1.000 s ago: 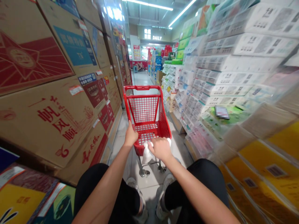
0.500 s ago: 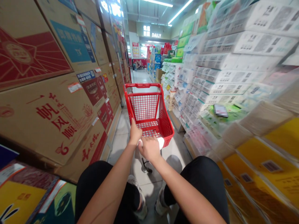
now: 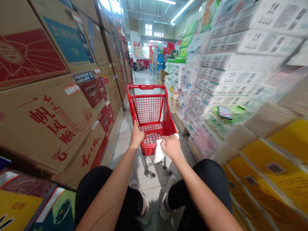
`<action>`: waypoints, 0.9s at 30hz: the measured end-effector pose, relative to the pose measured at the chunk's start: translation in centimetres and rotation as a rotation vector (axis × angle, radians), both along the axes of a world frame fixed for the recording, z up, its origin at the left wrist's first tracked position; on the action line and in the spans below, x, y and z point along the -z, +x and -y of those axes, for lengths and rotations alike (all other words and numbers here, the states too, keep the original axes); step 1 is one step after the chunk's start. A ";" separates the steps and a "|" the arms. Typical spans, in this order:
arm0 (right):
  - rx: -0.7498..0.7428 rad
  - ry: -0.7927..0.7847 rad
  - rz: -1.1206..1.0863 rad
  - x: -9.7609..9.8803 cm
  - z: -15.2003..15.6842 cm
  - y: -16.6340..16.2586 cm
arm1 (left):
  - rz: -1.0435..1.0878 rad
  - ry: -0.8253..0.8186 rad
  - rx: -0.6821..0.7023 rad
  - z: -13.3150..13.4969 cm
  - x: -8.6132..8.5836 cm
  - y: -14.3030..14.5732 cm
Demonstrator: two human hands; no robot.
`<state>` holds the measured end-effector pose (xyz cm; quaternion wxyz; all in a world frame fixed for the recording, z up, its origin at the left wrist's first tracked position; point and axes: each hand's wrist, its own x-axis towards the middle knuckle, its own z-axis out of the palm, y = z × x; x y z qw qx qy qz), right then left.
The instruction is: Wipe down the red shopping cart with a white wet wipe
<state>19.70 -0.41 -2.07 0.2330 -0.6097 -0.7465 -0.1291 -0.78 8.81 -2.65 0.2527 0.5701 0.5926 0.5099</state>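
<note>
A small red shopping cart (image 3: pixel 151 110) stands in a narrow store aisle just in front of my knees. My left hand (image 3: pixel 136 136) grips the cart's near left rim. My right hand (image 3: pixel 171 146) presses a white cloth (image 3: pixel 159 153) against the near right rim of the basket, fingers closed on the cloth. The cloth hangs down over the cart's front edge. The basket looks empty inside. I am crouched low, with both knees and shoes showing below my arms.
Stacked brown cartons (image 3: pixel 55 109) with red print wall the left side. Packs of tissue paper (image 3: pixel 231 73) fill the shelves on the right, with yellow boxes (image 3: pixel 276 166) lower down. The tiled aisle floor (image 3: pixel 141 78) runs ahead toward a "DAILY" sign.
My right hand with the cloth has slid from beside my left hand to the right along the cart's near rim. The left hand keeps its hold.
</note>
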 end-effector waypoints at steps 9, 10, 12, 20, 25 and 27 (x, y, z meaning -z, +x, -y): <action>-0.173 0.012 -0.028 0.5 2.1 -6.3 | 0.092 0.053 -0.016 0.4 -0.2 0.2; -0.192 0.012 -0.015 0.6 2.0 -5.9 | 0.103 0.059 0.002 0.3 -0.3 0.0; -0.199 0.016 0.007 0.6 1.7 -4.3 | 0.127 0.066 0.037 0.1 -0.4 -0.3; -0.016 0.032 -0.037 0.6 0.7 -0.6 | 0.145 0.104 0.009 -0.9 0.4 0.3; -0.057 -0.003 -0.083 0.4 1.6 -4.9 | 0.154 0.138 0.010 -0.6 0.6 0.9; -0.077 -0.016 -0.067 0.4 1.9 -6.0 | 0.188 0.163 0.036 -0.6 0.5 0.7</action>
